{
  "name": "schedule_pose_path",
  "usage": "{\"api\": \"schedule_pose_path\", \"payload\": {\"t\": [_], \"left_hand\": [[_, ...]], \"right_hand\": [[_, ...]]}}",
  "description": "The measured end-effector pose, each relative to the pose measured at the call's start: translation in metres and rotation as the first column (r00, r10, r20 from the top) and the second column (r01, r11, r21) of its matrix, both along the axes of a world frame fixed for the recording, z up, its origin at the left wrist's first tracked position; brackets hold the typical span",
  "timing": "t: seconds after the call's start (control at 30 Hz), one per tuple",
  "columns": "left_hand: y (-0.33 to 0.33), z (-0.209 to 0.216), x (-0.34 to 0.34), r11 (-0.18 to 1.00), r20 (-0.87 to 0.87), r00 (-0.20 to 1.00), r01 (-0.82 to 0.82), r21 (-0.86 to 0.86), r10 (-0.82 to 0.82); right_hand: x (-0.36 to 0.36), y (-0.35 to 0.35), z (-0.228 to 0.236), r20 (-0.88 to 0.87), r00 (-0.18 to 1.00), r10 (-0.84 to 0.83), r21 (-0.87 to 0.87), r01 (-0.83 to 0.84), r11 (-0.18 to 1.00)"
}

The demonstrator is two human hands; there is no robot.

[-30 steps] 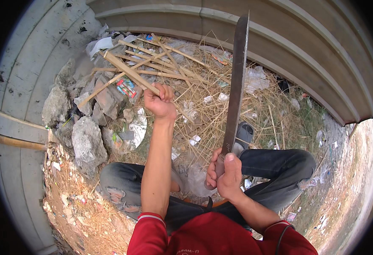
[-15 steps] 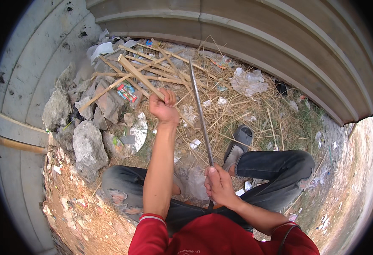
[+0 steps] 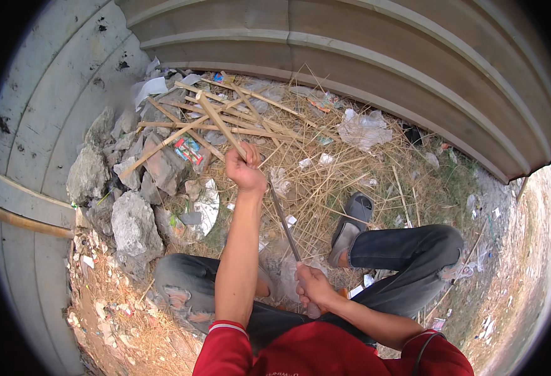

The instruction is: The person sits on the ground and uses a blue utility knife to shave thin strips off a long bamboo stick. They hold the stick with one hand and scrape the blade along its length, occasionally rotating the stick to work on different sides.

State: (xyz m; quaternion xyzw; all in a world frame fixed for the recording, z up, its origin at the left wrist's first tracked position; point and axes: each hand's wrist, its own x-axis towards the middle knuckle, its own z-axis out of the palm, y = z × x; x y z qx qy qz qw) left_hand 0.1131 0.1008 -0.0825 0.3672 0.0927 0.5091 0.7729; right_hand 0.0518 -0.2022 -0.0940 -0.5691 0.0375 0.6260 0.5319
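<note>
My left hand [image 3: 246,169] is closed round a pale split-wood stick [image 3: 217,119], which slants up and away to the left. In my right hand [image 3: 315,288], held low in front of my body, is the handle of a long, narrow dark metal blade [image 3: 284,219]. The blade points forward and a little left, its far part running close by my left hand and the stick. Whether blade and stick touch, I cannot tell. Just beyond my left hand, several similar wooden sticks [image 3: 248,131] lie crossed in a loose pile.
Grey broken stones [image 3: 136,220] are heaped at the left beside a pale panel wall [image 3: 56,94]. A brown corrugated metal sheet [image 3: 363,47] curves across the back. Dry straw [image 3: 325,188] and plastic scraps [image 3: 364,128] cover the ground. My shoe [image 3: 352,219] stands right of the blade.
The blade has swung down from a raised, far-reaching position, so it looks shorter beside my left hand. My right hand has dropped slightly. The stick has shifted slightly right and stands steeper.
</note>
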Motion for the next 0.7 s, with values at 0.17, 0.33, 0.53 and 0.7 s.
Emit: {"api": "schedule_pose_path", "payload": {"t": [0.17,0.33,0.53,0.7], "left_hand": [[0.001,-0.001,-0.013,0.999,-0.012,0.999,0.034,-0.003,-0.034],[0.001,0.001,-0.01,0.999,-0.041,0.999,0.006,-0.033,-0.008],[-0.001,0.0,-0.009,0.99,-0.035,0.99,-0.14,0.003,0.14],[0.009,-0.009,-0.027,0.99,-0.008,0.993,-0.12,0.068,0.121]], "right_hand": [[0.0,-0.008,-0.015,-0.132,0.973,-0.189,-0.129,0.172,0.977],[0.012,0.018,0.046,0.215,0.92,-0.328,0.398,0.224,0.889],[-0.011,0.012,-0.039,0.317,0.948,-0.011,0.095,-0.02,0.995],[0.0,0.026,-0.032,0.063,0.991,-0.119,-0.043,0.122,0.992]]}}
